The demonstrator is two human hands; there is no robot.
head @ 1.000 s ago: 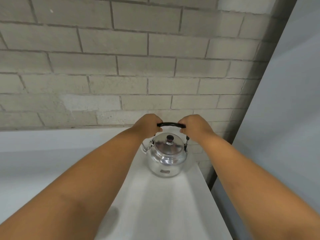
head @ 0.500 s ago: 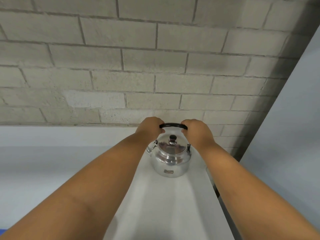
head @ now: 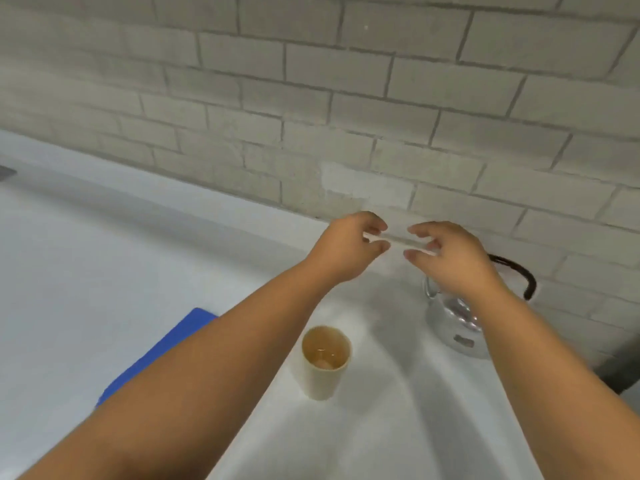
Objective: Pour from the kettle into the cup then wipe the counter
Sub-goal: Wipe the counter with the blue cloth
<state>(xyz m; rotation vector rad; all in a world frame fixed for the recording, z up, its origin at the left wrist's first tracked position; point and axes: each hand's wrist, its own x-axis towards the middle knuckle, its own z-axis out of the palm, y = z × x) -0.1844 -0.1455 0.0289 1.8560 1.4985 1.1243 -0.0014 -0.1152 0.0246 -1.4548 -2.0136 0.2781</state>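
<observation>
A shiny metal kettle (head: 450, 323) with a black handle (head: 519, 275) stands on the white counter (head: 398, 427) by the brick wall, partly hidden behind my right forearm. A beige cup (head: 323, 362) with liquid inside stands upright left of the kettle. My left hand (head: 349, 247) and my right hand (head: 450, 258) hover above the counter with fingers apart and curled, holding nothing, to the left of and above the kettle. A blue cloth (head: 162, 348) lies on the counter, partly under my left forearm.
A grey brick wall (head: 346, 98) runs along the back of the counter. A dark gap (head: 620, 368) lies at the counter's right end beside the kettle. A small grey object (head: 5, 173) shows at the far left edge.
Both hands have let go of the kettle handle and moved left and up. The view has swung left, bringing the cup and the blue cloth into sight.
</observation>
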